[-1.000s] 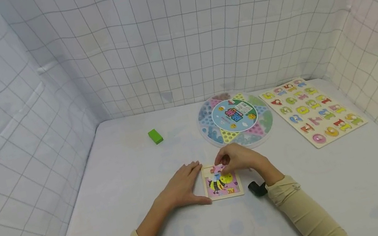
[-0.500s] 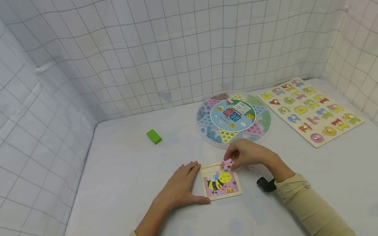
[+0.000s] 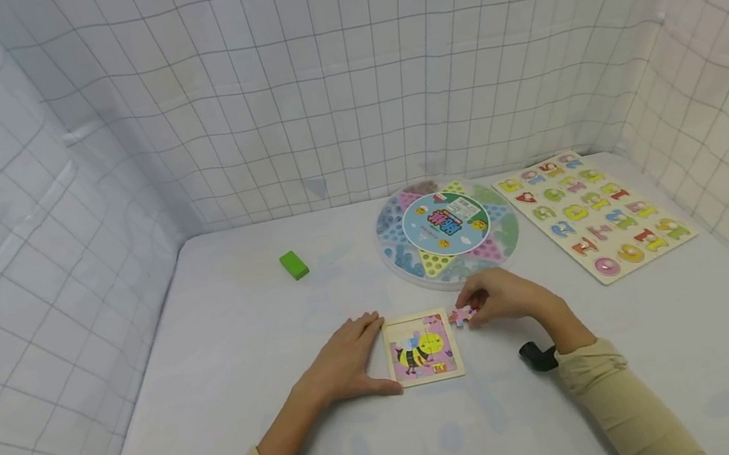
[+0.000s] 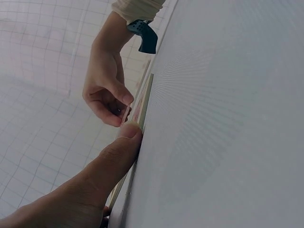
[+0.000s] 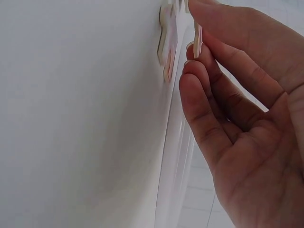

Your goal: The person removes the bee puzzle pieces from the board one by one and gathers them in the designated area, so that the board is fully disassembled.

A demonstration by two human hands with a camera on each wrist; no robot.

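Note:
My left hand point(image 3: 348, 362) rests along the left side of a small wooden puzzle tray point(image 3: 428, 381), fingers at its upper corner and thumb at its lower corner. Inside lies a bee picture point(image 3: 423, 354) in yellow, black and pink; bare wood shows at the upper left. Just right of the tray, my right hand point(image 3: 504, 294) pinches a pink puzzle piece point(image 3: 462, 316) between thumb and fingertips. The right wrist view shows this held piece point(image 5: 198, 40) edge-on, with another loose puzzle piece point(image 5: 167, 38) low beside it. The left wrist view has my left thumb point(image 4: 126, 135) against the tray edge.
Behind the tray lies a round, clear-rimmed game board point(image 3: 452, 269) with a blue centre label. A wooden board of colourful numbers point(image 3: 585, 213) is at the back right. A green block point(image 3: 294, 265) sits at the back left. Grid-patterned cloth walls surround the white table.
My right hand has moved right, carrying the pink puzzle piece from above the tray to beside its upper right corner. My left hand stays at the tray's left edge.

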